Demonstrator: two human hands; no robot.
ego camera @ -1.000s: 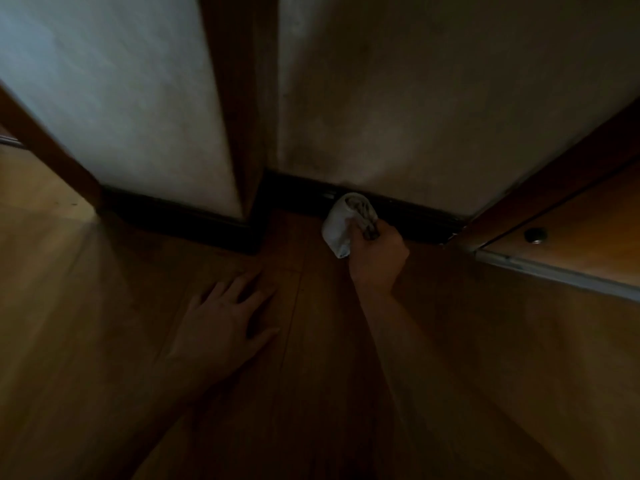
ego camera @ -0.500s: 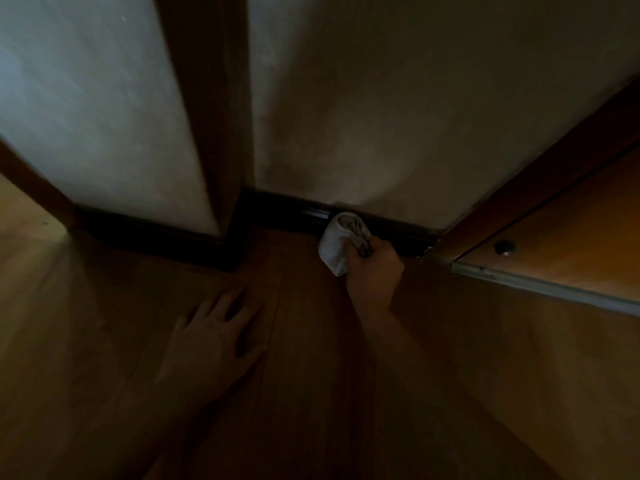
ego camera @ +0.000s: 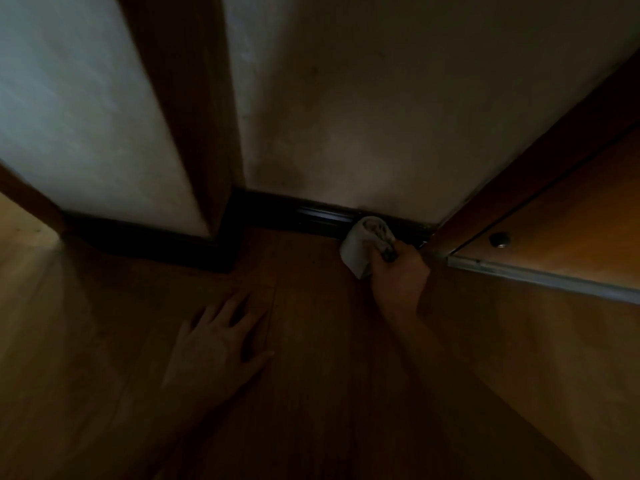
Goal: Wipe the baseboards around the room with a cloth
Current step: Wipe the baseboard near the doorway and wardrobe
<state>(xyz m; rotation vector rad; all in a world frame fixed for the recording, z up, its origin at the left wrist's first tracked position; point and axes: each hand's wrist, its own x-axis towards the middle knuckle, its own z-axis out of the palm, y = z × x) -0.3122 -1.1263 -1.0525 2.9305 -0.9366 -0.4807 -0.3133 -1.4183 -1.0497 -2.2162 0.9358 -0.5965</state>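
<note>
Cloth point(ego camera: 360, 247), white and bunched, is at the far edge of the floor point(ego camera: 104, 341), near the corner by the door point(ego camera: 571, 220). Its long axis runs from the baseboard out toward the person, with the far end pressed on the dark baseboard point(ego camera: 311, 216) and the near end hanging just above the floor. A darker patterned patch shows by the fingers. The baseboard runs left to right along the foot of the wall point(ego camera: 346, 98), from the wooden corner trim point(ego camera: 187, 98) to the door frame.

Right hand point(ego camera: 398, 275) is clenched around the cloth, knuckles up, arm reaching in from the lower right. Left hand point(ego camera: 214, 344) lies flat on the floor with fingers spread, holding nothing, well apart from the cloth. A metal strip point(ego camera: 536, 275) and a small round knob point(ego camera: 498, 239) are on the door. The scene is dim.
</note>
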